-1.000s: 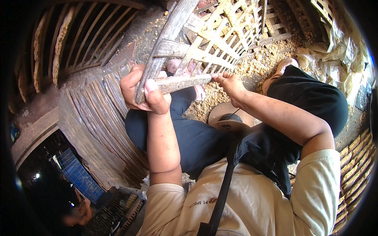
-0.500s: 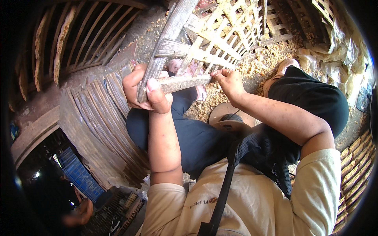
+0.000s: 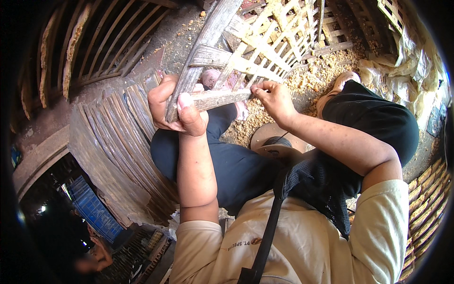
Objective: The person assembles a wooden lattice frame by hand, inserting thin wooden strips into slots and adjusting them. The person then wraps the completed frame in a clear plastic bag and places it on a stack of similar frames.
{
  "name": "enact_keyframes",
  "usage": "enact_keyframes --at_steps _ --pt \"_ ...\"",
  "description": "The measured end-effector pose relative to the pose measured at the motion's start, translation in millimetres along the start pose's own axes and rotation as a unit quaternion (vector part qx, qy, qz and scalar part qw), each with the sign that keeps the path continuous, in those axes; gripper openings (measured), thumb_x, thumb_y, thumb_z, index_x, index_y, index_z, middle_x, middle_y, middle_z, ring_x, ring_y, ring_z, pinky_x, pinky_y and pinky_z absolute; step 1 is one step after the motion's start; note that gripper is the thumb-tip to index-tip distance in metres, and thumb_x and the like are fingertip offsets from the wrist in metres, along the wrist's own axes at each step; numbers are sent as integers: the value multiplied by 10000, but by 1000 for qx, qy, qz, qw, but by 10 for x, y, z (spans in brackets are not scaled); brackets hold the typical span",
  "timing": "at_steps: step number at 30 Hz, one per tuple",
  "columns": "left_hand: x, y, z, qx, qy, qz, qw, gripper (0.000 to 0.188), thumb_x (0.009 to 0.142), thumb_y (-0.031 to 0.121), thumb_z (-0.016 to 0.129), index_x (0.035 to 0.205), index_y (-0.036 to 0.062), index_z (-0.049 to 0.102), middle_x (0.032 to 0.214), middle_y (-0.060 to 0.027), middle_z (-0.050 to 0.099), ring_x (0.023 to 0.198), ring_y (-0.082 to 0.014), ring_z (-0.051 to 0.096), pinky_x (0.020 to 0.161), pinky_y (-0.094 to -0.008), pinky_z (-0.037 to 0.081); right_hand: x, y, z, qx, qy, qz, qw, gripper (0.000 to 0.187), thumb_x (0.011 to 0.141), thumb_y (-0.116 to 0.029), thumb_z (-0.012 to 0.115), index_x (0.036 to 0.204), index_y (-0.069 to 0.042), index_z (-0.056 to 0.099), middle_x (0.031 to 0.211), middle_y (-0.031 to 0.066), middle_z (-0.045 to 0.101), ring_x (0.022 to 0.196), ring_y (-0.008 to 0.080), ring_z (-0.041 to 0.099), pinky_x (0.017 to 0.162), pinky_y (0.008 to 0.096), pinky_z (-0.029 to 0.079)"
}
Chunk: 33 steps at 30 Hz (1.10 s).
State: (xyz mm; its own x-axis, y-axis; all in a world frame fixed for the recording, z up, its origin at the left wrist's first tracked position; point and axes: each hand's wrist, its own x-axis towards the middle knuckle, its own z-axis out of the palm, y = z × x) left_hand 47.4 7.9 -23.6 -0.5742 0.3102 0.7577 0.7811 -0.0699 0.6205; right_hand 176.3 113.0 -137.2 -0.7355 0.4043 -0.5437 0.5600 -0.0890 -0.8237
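Observation:
A weathered wooden lattice frame [image 3: 208,56], with crossed pale slats, is held up tilted in front of me. My left hand [image 3: 187,111] is closed around its near left corner, the thumb lying over the joint. From that corner a short grey wooden bar [image 3: 222,99] runs to the right. My right hand [image 3: 278,103] is pinched at the bar's far right end, thumb and forefinger together and touching the wood. Whether something small sits between those fingertips is hidden. Below, between my legs, stands a round spool [image 3: 279,142] with dark cord or wire wound on it.
A stack of thin flat sheets [image 3: 118,151] stands to my left, beside a slatted wooden rack [image 3: 71,52]. Crumbly tan debris [image 3: 326,71] covers the floor ahead. Crumpled clear plastic [image 3: 416,80] lies at the far right. Another person's arm [image 3: 100,253] shows at the lower left.
My right fingertips have moved slightly left, overlapping the bar's end more. The frame has shifted a little to the right at its top. My left hand keeps its hold.

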Motion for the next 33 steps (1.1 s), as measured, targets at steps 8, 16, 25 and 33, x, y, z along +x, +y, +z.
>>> enact_keyframes --at_steps 8,16,25,33 --pt "-22 51 43 36 33 -39 998 351 795 317 528 840 -31 515 790 -153 534 718 -208 537 646 -330 464 88 225 47 -48 77 -107 990 217 880 -117 589 1071 -43 660 842 152 683 718 227 644 702 339 507" --pt "-30 8 -27 4 -3 -22 1000 400 873 341 580 926 -44 485 679 -123 590 585 -162 548 567 -290 464 344 38 -205 -371 -147 -199 895 184 872 -205 581 1002 -119 679 862 165 677 830 328 660 737 433 520" --pt "-8 0 -11 -2 -26 -1 1000 260 855 241 515 896 -9 455 657 -127 565 591 -168 547 561 -312 470 402 100 -248 -307 -135 -235 912 119 854 -174 614 903 -103 695 801 113 681 784 284 668 696 388 520" --pt "-44 -26 -42 -43 -21 -5 999 278 854 218 561 913 -44 487 697 -145 583 580 -170 533 554 -297 453 227 81 -216 -272 -60 -253 926 134 898 -183 589 870 -63 644 778 101 676 771 269 658 714 362 513"
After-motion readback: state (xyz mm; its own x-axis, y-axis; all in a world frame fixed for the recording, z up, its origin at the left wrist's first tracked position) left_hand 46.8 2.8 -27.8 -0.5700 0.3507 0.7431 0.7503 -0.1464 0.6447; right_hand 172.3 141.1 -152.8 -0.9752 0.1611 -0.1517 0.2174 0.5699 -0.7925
